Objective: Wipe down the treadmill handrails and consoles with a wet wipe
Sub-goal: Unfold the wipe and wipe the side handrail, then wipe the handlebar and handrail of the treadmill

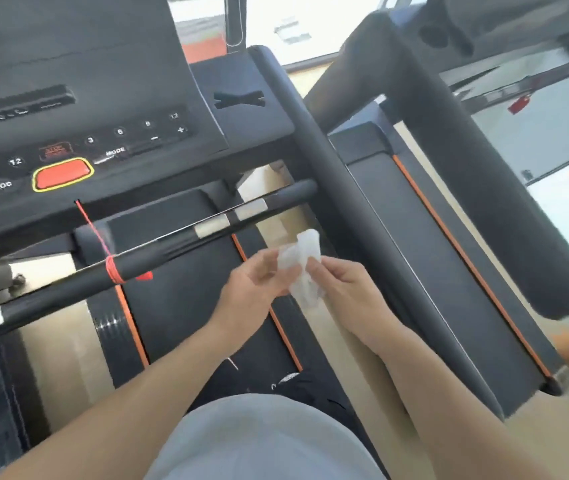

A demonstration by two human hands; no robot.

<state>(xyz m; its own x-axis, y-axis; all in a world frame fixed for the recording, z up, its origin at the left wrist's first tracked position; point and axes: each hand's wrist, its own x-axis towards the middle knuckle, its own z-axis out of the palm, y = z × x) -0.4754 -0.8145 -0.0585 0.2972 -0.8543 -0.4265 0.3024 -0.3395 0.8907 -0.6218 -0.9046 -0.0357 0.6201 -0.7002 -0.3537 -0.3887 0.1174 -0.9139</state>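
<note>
Both hands meet over the treadmill belt [186, 306], each gripping the same white wipe [302, 268]: the left hand [255, 285] pinches its left edge with curled fingers, and the right hand [342, 285] pinches its right side, thumb on top. Between them the wipe is crumpled and stands roughly upright, its top poking above the fingers and its lower end hanging below them (it touches nothing but the hands). It hangs in the air just below the front crossbar [179, 237], which runs slantwise across the view with two silver sensor plates [231, 220] and a red cord [113, 268] wound round it. Right of the hands, the long black side handrail [314, 147] slopes down past them, near but apart from the wipe. Up and to the left sits the console [96, 140], with white numbered buttons and a red stop button [63, 173] ringed in yellow. A second treadmill [449, 237] stands to the right. At the bottom edge is a grey shirt [262, 441].
</note>
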